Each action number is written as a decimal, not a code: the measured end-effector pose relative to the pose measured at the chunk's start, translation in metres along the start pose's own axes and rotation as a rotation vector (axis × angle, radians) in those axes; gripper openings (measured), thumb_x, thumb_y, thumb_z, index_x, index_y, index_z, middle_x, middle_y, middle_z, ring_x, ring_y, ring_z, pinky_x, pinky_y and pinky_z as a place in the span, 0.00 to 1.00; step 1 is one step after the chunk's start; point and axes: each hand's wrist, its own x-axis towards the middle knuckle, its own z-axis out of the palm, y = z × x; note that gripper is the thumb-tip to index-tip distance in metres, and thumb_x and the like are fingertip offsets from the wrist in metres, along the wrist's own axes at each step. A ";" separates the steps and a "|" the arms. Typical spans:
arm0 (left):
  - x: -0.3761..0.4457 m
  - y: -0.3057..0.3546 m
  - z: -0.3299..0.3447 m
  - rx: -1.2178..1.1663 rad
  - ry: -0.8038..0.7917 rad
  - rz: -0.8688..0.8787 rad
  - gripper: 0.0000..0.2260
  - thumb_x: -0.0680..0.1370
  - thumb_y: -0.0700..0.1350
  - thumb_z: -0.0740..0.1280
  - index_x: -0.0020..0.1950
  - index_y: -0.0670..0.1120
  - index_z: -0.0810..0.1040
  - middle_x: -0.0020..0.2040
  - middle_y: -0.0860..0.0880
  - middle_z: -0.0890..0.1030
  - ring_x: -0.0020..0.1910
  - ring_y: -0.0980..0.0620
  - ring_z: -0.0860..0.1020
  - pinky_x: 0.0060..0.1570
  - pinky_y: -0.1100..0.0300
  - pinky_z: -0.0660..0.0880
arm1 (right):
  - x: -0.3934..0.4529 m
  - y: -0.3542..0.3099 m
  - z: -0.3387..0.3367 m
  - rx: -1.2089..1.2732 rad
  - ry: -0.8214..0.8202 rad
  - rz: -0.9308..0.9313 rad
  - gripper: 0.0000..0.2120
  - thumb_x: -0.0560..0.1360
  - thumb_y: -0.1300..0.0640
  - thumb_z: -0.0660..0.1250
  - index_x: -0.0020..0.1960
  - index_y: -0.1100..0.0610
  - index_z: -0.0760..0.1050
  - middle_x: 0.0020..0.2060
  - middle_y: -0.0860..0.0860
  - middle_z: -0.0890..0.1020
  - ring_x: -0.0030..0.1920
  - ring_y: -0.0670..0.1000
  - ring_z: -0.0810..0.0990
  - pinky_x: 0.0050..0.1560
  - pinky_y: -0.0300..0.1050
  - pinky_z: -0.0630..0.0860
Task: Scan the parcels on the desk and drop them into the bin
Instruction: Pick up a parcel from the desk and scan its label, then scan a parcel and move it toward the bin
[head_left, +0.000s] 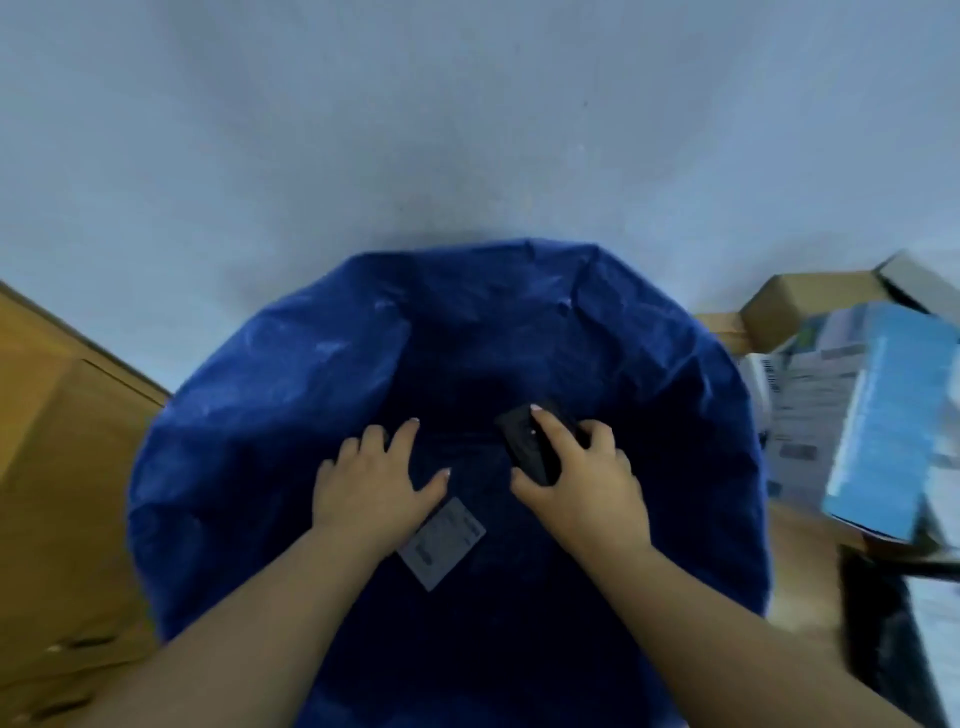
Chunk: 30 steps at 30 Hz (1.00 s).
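Note:
A large bin lined with a blue bag (270, 395) fills the middle of the view, and both my hands hover over its opening. My left hand (371, 480) is spread with straight fingers and holds nothing. Just below it, inside the bin, lies a dark parcel with a white shipping label (444, 543). My right hand (584, 480) grips a black handheld scanner (524, 441), the index finger stretched along its top. The parcel's dark body blends into the shadowed inside of the bag.
Stacked parcels sit at the right: a blue-and-white box (883, 415), a brown carton (800, 306) and labelled packages. A wooden cabinet (62, 467) stands at the left. The pale grey floor (467, 130) lies beyond the bin.

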 end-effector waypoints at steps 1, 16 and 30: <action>-0.010 0.002 -0.015 0.002 0.023 0.017 0.34 0.78 0.70 0.49 0.80 0.56 0.49 0.75 0.47 0.63 0.69 0.45 0.66 0.61 0.49 0.68 | -0.013 -0.004 -0.014 0.015 0.036 0.005 0.35 0.74 0.35 0.65 0.77 0.33 0.56 0.71 0.51 0.63 0.64 0.57 0.70 0.64 0.55 0.71; -0.161 0.118 -0.146 0.001 0.325 0.496 0.30 0.77 0.68 0.55 0.73 0.51 0.65 0.67 0.49 0.72 0.62 0.46 0.72 0.54 0.51 0.71 | -0.236 0.036 -0.163 0.134 0.497 0.204 0.35 0.73 0.36 0.66 0.77 0.36 0.60 0.67 0.52 0.67 0.64 0.58 0.72 0.63 0.55 0.74; -0.332 0.397 -0.120 -0.001 0.382 0.840 0.32 0.77 0.68 0.55 0.74 0.51 0.64 0.69 0.47 0.71 0.66 0.44 0.71 0.57 0.50 0.70 | -0.433 0.275 -0.256 0.141 0.730 0.435 0.34 0.72 0.35 0.66 0.76 0.34 0.59 0.68 0.48 0.66 0.64 0.54 0.72 0.59 0.53 0.77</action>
